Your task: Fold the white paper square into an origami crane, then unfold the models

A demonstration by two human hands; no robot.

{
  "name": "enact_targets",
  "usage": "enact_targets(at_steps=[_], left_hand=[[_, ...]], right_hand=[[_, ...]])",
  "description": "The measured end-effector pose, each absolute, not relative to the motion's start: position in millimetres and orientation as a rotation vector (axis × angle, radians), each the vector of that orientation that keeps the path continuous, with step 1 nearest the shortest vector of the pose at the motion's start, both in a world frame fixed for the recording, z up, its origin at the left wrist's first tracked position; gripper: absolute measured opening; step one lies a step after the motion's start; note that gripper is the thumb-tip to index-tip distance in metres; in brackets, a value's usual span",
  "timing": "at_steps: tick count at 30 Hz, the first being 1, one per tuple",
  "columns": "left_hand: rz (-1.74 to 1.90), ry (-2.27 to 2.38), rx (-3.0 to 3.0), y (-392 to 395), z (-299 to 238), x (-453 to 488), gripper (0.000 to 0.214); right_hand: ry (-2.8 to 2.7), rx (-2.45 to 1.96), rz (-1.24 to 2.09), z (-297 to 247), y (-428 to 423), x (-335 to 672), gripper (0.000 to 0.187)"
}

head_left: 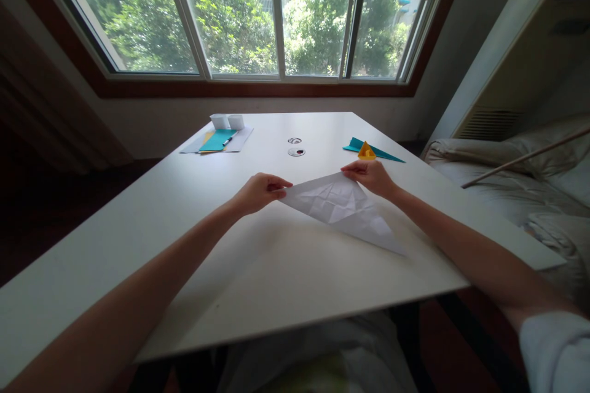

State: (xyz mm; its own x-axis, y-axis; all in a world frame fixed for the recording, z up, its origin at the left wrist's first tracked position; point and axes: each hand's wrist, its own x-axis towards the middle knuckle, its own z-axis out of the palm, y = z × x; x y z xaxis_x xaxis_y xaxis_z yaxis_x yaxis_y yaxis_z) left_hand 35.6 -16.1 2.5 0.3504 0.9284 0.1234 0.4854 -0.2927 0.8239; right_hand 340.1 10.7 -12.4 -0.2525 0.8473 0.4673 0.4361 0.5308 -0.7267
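A creased white paper sheet [341,209], folded into a triangle, lies on the white table [258,270] in front of me. My left hand [258,191] pinches its left corner, fingers closed on the edge. My right hand [371,176] grips the far upper corner, fingers curled over the paper. The sheet's long point reaches toward the near right. Both forearms stretch over the tabletop.
At the far left lie teal and yellow sheets with a pen [219,140] and two small white paper boxes [227,121]. A teal folded shape with a small yellow paper piece [367,150] sits far right. Two round cable holes [295,146] mark the table. A bed [520,178] stands to the right.
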Motion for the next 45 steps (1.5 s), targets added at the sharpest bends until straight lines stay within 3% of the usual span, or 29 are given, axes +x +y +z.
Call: enact_targets(at_steps=[3, 13, 21, 25, 31, 38, 45], left_hand=[[0.686, 1.362, 2.165, -13, -5, 31, 0.023], [0.256, 1.38, 2.691, -11, -10, 24, 0.041], [0.293, 1.57, 2.929, -20, -7, 40, 0.028], [0.329, 1.298, 2.961, -19, -11, 50, 0.025], [0.336, 0.915, 2.893, -18, -18, 58, 0.048], [0.401, 0.993, 2.878, -20, -18, 70, 0.023], [0.275, 0.869, 2.901, -13, -12, 85, 0.022]], right_hand=[[-2.025, -1.124, 0.526, -26, 12, 332, 0.018], [-2.297, -1.13, 0.222, -35, 16, 314, 0.013], [-2.271, -1.162, 0.32, -37, 20, 314, 0.012], [-2.281, -1.171, 0.322, -36, 19, 313, 0.012], [-2.282, -1.164, 0.347, -36, 19, 315, 0.012], [-2.348, -1.172, 0.384, -31, 22, 321, 0.018], [-2.349, -1.196, 0.386, -31, 21, 320, 0.017]])
